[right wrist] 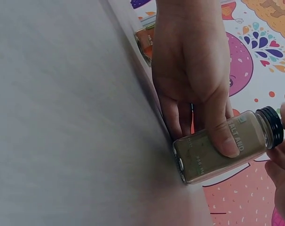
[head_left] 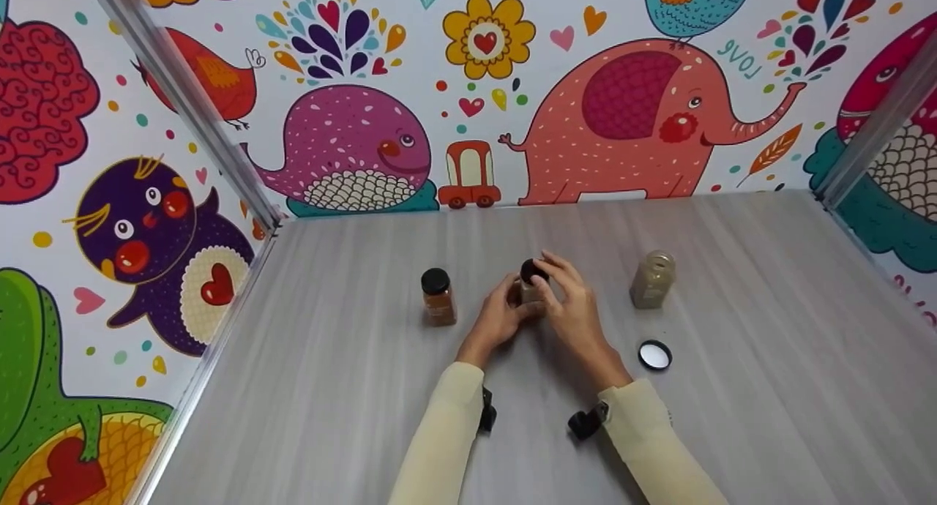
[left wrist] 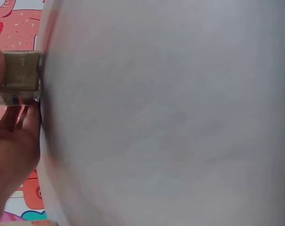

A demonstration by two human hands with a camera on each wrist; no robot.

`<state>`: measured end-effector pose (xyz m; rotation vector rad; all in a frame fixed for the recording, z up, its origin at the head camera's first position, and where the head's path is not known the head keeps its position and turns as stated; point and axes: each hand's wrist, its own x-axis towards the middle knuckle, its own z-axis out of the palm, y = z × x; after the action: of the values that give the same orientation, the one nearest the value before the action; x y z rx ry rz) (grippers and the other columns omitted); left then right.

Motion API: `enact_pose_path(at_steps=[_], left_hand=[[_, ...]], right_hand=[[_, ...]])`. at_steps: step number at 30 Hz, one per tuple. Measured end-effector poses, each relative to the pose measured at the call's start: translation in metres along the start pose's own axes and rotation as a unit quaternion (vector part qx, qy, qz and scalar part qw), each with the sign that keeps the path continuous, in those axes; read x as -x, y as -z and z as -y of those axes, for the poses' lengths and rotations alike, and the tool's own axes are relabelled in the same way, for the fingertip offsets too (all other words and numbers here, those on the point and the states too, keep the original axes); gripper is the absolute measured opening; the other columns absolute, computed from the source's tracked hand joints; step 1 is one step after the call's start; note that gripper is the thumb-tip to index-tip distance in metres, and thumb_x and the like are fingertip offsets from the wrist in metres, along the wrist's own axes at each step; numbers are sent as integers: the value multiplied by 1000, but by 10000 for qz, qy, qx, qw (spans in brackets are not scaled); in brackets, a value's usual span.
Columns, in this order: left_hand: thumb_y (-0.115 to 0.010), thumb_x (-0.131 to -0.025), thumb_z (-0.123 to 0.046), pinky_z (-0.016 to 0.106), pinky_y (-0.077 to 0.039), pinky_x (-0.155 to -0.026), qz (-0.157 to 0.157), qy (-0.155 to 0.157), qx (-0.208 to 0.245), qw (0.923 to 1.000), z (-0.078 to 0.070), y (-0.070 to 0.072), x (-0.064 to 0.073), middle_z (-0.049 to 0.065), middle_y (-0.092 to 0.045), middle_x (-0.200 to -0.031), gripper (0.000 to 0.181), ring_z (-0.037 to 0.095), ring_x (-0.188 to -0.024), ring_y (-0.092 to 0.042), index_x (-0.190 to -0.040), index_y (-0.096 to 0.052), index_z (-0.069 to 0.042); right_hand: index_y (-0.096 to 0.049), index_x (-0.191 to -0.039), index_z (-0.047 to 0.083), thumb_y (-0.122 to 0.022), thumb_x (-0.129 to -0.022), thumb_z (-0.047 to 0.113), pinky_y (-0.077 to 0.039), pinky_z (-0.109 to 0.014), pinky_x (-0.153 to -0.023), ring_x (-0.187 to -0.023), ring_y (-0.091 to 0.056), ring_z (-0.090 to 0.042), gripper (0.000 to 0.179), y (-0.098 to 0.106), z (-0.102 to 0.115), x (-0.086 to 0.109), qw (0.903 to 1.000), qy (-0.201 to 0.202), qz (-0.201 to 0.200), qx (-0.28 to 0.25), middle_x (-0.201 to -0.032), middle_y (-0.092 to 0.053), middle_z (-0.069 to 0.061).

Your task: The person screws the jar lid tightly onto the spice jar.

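Note:
A square glass spice jar of grey-brown powder stands on the table between both hands. My left hand grips its body, with the thumb across the printed side in the right wrist view. On its neck sits a black screw lid. The fingers of my right hand curl about that lid, partly cut off at the right wrist view's edge. The left wrist view shows the jar's lower part held by the left hand.
A lidded jar of reddish-brown spice stands to the left. Right of the hands is an uncapped jar of greenish powder. A loose black lid lies nearer, white inside up. Cartoon-printed walls border the grey table.

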<state>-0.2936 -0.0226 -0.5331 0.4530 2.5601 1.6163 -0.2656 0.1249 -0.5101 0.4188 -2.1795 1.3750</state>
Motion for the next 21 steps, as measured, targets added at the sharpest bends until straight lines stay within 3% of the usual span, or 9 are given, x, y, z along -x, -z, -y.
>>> enact_pose_path(at_steps=[14, 21], left_hand=[[-70, -93, -34, 42, -47, -105, -24, -44, -20, 10000, 1, 1, 1, 11, -63, -135, 50, 22, -121, -60, -137, -55, -14], [-67, -96, -33, 37, -48, -99, 94, 87, -49, 9999, 1, 0, -1, 8, -66, -129, 47, 17, -112, -60, -138, -54, -19]], right_hand=[[-68, -127, 2, -68, -95, 11, -48, -49, -104, -129, -59, -32, 34, -1, -1, 0, 9999, 108, -65, 37, -139, -61, -17], [-68, -126, 1, -65, -97, 8, -49, -49, -103, -128, -59, -34, 30, 0, -2, -1, 10000, 69, 50, 33, -137, -61, -19]])
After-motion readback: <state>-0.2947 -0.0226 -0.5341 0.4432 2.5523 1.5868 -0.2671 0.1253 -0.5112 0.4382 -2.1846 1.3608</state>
